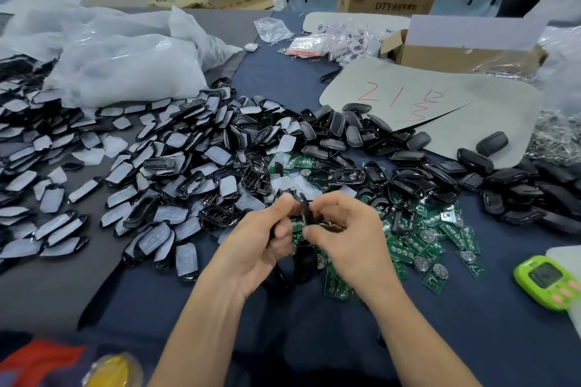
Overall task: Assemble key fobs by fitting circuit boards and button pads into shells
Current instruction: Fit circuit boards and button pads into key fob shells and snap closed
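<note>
The person's 2 hands met above the near middle of the dark blue table cloth (283,78). The left hand (261,242) had its fingers curled and its thumb pressed against a black plastic key fob shell (302,203). The right hand (344,236) pinched the same shell from the other side between its thumb and bent fingers, so both grips were narrow and closed on that 1 part. Fingers covered most of the shell, and whether a board or pad sat inside it could not be told. Beneath the hands and spreading to their right lay a loose heap of green circuit boards (440,236), several of them carrying round silver coin cells. To the left, a wide scatter of black shell frames with whitish translucent button pads (163,166) ran from the blue cloth onto a grey cloth (47,292). Beyond the boards sat a pile of glossy black shell backs (345,132), some of them resting on a pale grey sheet (377,85) marked in red (the strokes began with "21"). A lime-green handheld device with a small screen and pink buttons (547,276) lay near the right edge, well apart from the hands. At the far left were bulky white translucent plastic bags (125,53), and at the far right stood an open brown cardboard box (456,55).
</note>
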